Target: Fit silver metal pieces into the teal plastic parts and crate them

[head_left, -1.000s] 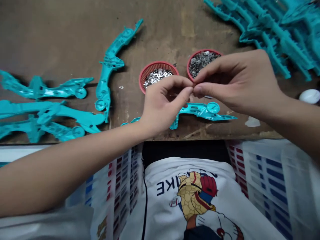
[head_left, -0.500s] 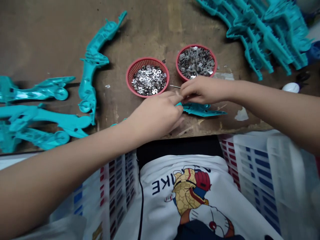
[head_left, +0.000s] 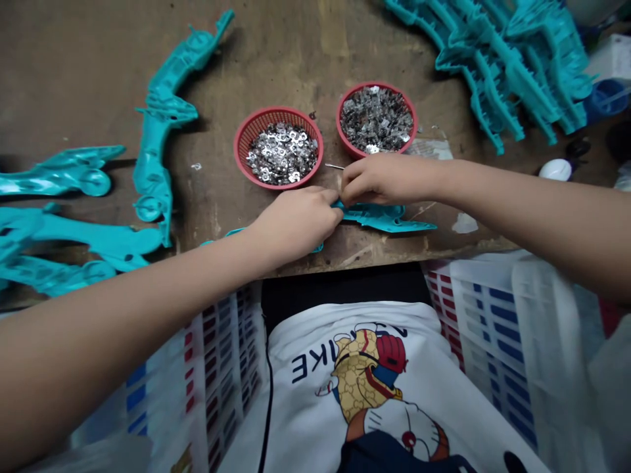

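Note:
A long turquoise plastic part (head_left: 379,217) lies near the table's front edge, its pointed end toward the right. My left hand (head_left: 300,222) is closed on its middle, covering much of it; bits of turquoise show past the wrist. Just right of those fingertips, my right hand (head_left: 377,179) is bent down over the part with its fingers pinched together. Whatever sits in that pinch is hidden. A thin metal rod (head_left: 334,166) shows beside the right fingers; I cannot tell whether the hand holds it. Behind the hands stand a red basket (head_left: 240,154) of small shiny metal pieces and another red basket (head_left: 340,135) of darker metal clips.
Single turquoise parts (head_left: 155,148) lie at the left, more turquoise parts (head_left: 73,230) at the left edge. A turquoise stack (head_left: 493,66) fills the back right, near a blue cup (head_left: 606,98) and a white round object (head_left: 556,170). Plastic crates (head_left: 497,315) stand below the table edge.
The whole view has shifted slightly, so things appear farther left. My left fingertips have drawn a little to the left, away from the right fingers, which stay over the turquoise part.

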Tool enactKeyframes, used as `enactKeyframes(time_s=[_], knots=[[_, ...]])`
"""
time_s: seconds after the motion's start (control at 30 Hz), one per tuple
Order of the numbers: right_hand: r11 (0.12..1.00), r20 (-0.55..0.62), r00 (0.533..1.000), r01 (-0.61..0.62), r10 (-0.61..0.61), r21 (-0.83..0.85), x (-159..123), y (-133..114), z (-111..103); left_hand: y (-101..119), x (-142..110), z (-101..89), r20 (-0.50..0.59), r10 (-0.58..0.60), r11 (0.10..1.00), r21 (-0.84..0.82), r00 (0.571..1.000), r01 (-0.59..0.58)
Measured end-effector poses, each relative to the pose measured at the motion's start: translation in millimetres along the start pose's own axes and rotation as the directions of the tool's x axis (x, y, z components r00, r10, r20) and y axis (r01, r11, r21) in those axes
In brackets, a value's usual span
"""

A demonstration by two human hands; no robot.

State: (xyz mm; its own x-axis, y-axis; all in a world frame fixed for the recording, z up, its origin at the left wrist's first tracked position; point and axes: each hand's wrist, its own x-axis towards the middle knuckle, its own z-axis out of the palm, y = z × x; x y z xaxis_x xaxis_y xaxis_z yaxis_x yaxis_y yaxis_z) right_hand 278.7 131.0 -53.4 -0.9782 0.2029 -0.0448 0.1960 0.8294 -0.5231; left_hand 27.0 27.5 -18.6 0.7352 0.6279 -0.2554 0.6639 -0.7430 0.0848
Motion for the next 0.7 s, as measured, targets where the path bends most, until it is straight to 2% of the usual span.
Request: enactKeyframes(time_s=[0.1, 0.17, 0.23, 0.3, 0.37, 0.43, 0.6, 0.7], knots=[[0.993, 0.013, 0.996, -0.086, 0.087, -0.075, 5.3, -8.3, -3.3, -3.9, 0.5, 2.4, -0.016, 0.026, 0.999, 0.026, 1.0, -0.026], [0.951, -0.025, 0.967, -0.253, 0.253, -0.176, 9.2, -18.5, -8.7, -4.8, 1.1, 2.6, -0.031, 0.019, 0.999, 0.026, 0.999, -0.018], [0.84, -0.073, 0.887, -0.457, 0.457, -0.291, 12.2, -31.5, -15.5, -4.3, 1.5, 2.2, -0.042, -0.005, 1.0, 0.021, 0.999, 0.006], [0.69, -0.07, 0.769, -0.606, 0.635, -0.395, 14.0, -44.5, -21.3, -3.3, 1.5, 1.9, -0.045, -0.027, 1.0, 0.008, 0.999, 0.028], [0.587, -0.015, 0.664, -0.672, 0.748, -0.452, 15.6, -54.4, -24.2, -3.3, 1.1, 1.8, -0.041, -0.033, 0.999, -0.004, 0.999, 0.033], [0.546, 0.011, 0.608, -0.704, 0.794, -0.455, 17.7, -59.8, -23.9, -4.4, 0.7, 1.8, -0.021, -0.018, 1.0, -0.002, 1.0, 0.018], [0.547, -0.023, 0.614, -0.719, 0.789, -0.429, 19.5, -59.7, -21.4, -7.8, 0.9, 1.5, 0.028, -0.007, 0.999, 0.043, 1.0, 0.006], [0.582, 0.006, 0.628, -0.719, 0.779, -0.38, 14.9, -62.5, -28.8, -8.2, 0.9, 5.0, -0.027, -0.054, 0.999, 0.007, 0.998, 0.054]])
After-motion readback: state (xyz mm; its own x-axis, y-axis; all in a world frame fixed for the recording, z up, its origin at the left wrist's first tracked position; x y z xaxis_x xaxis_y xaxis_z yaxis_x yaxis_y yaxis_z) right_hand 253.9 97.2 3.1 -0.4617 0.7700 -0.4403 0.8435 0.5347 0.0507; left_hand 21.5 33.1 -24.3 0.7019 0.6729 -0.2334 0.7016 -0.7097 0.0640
